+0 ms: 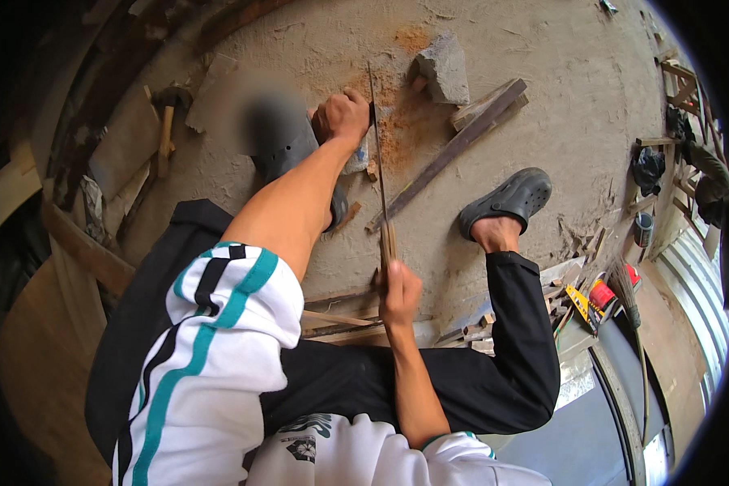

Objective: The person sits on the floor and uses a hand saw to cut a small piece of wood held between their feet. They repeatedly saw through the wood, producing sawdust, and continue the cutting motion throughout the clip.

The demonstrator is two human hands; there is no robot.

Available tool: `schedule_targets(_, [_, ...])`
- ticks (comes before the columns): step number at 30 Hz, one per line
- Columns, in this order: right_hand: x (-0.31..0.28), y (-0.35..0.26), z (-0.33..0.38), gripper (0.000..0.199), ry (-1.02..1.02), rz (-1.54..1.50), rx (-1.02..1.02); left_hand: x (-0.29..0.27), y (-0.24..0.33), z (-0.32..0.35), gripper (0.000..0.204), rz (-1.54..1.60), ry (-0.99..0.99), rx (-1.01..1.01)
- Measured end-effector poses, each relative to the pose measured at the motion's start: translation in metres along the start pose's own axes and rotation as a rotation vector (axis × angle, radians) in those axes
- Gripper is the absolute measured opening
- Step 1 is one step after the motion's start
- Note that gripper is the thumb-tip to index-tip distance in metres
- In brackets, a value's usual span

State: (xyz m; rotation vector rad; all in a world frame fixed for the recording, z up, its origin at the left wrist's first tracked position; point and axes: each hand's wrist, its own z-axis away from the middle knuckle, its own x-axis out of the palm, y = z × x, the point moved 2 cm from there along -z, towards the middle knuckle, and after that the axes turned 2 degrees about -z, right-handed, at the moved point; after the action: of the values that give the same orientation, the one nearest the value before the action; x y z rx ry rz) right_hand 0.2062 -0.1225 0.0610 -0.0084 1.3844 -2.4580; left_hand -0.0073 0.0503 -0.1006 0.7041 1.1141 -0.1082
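A long thin blade [377, 154] with a wooden handle runs from my lap out over the dusty concrete floor [543, 73]. My right hand [398, 293] is closed around the handle at its near end. Farther out, my left hand [344, 115] is a fist with the fingers curled against the blade's upper part. It sits above a small pale block [358, 159] lying on orange dust. What lies inside the fist is hidden. My feet are in grey clogs, the left clog [287, 150] beside my left hand and the right clog [510, 198] apart to the right.
A grey stone chunk [443, 66] and two dark wooden planks [486, 121] lie past the blade. A wooden-handled tool [166, 134] rests at the left. Wood scraps [571, 243], a red and yellow tool [595, 297] and a broom [626, 292] crowd the right side. Thin slats [340, 320] lie below my right hand.
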Motion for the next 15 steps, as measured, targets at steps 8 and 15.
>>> schedule_targets(8, [0.019, 0.004, -0.040, 0.041, 0.049, 0.078, -0.038, 0.012, -0.005, -0.006, 0.051, -0.035, 0.039, -0.024])
schedule_targets(15, [0.022, 0.005, -0.065, 0.043, 0.010, 0.023, -0.017, -0.008, 0.003, 0.003, 0.054, -0.069, -0.117, -0.001])
